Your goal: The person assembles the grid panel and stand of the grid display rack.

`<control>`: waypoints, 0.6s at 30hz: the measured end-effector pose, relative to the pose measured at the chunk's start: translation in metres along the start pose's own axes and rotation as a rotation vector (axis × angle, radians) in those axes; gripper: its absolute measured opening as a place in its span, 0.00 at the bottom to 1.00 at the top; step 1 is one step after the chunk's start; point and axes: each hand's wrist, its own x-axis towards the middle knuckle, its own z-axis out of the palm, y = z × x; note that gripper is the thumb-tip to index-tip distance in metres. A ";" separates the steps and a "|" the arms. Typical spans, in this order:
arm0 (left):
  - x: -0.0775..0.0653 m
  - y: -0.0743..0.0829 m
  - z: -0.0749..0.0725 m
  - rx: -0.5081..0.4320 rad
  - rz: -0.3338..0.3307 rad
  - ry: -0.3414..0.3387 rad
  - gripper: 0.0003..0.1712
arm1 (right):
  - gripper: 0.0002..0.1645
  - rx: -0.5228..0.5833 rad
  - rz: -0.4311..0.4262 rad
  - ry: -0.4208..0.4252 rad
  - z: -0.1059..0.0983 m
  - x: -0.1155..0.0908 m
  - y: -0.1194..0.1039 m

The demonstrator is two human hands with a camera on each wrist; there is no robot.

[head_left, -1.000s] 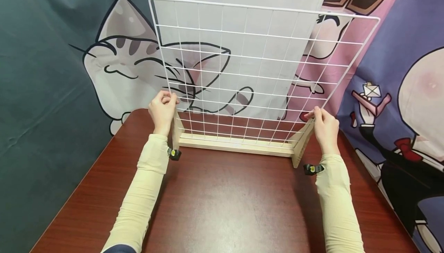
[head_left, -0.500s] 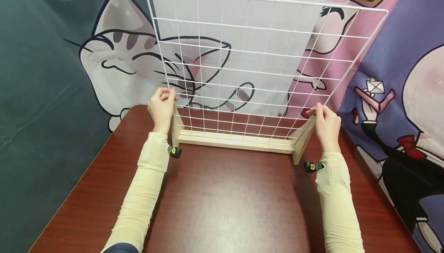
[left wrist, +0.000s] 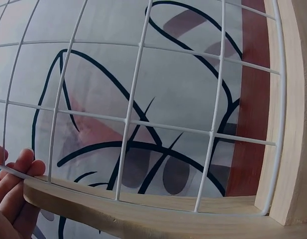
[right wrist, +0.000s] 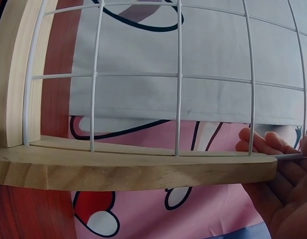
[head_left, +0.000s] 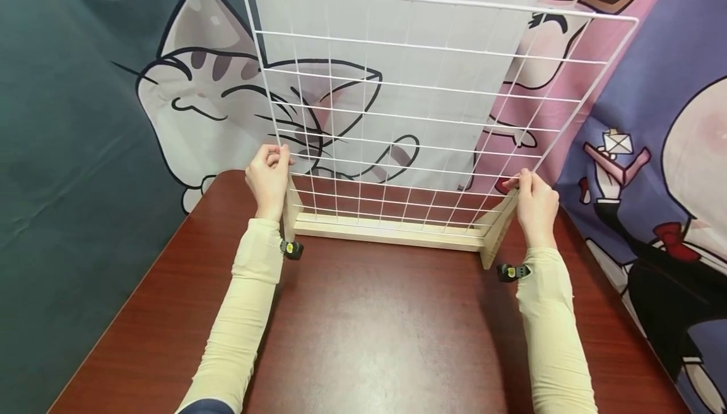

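Note:
A white wire grid panel (head_left: pixel 397 114) stands upright in a pale wooden stand (head_left: pixel 392 232) on the table. My left hand (head_left: pixel 268 177) pinches the panel's left side wire just above the top of the left wooden upright (left wrist: pixel 103 211). On the other side, my right hand (head_left: pixel 536 206) pinches the right side wire at the top of the right upright (right wrist: pixel 133 172). Both wrist views show the panel's lower edge down at the wooden crossbar and its side wires running along the uprights. The fingertips of each hand partly hide behind the wire.
A dark red-brown wooden table (head_left: pixel 375 325) bears the stand. Close behind it hangs a printed cloth backdrop (head_left: pixel 187 105) with a cartoon cat, and more printed cloth (head_left: pixel 625 168) lies along the right side. Small black cameras sit on both wrists.
Both hands keep their hold on the panel's side wires. The panel's top edge appears slightly higher in the head view than a second ago, as the view shifted a little; stand and hands look otherwise unchanged.

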 end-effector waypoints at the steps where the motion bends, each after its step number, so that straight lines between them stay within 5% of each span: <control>1: -0.001 -0.001 0.000 0.003 0.006 0.000 0.13 | 0.32 0.001 0.000 0.001 0.001 -0.001 0.001; 10: -0.009 -0.004 0.004 0.027 0.089 0.016 0.16 | 0.30 0.026 -0.018 0.059 0.007 -0.005 0.007; 18: -0.009 -0.005 0.008 0.014 0.097 0.053 0.15 | 0.25 0.060 -0.062 0.128 0.010 -0.006 0.008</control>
